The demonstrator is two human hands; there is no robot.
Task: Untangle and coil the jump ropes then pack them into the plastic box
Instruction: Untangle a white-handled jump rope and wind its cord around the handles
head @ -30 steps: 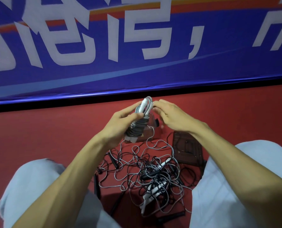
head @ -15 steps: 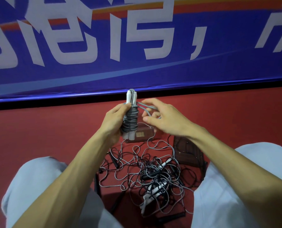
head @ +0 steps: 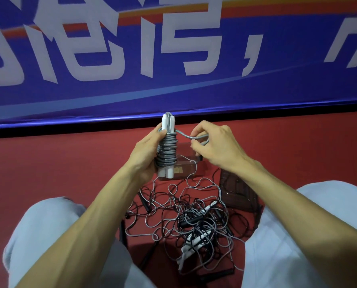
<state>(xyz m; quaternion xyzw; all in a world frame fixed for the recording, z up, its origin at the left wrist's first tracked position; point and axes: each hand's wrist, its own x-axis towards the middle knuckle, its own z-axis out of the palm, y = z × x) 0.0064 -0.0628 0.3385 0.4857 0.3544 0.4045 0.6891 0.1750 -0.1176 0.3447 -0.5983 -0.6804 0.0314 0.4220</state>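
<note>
Here the left hand [head: 146, 154] is clamped round the coiled jump rope [head: 166, 151], fingers curled behind it and thumb across the front; the bundle stands upright in front of the person, raised above the floor [head: 48, 167]; grey cord is wound round two white handles [head: 166, 124] set side by side, whose ends show above and below the turns; the right hand [head: 214, 146] sits just beside it, fingers curled and pinching the loose strand [head: 189, 138], which arcs from the top of the winding across to those fingers; the clear plastic box [head: 185, 170] lies on the red floor directly behind the bundle; another clear plastic piece [head: 237, 192], lid or tray I cannot tell, lies to its right; nearer, between the knees, the tangled jump ropes [head: 194, 221] sprawl in a heap of grey and black cords with white and black handles; a blue banner [head: 277, 90] runs along the far edge.
</note>
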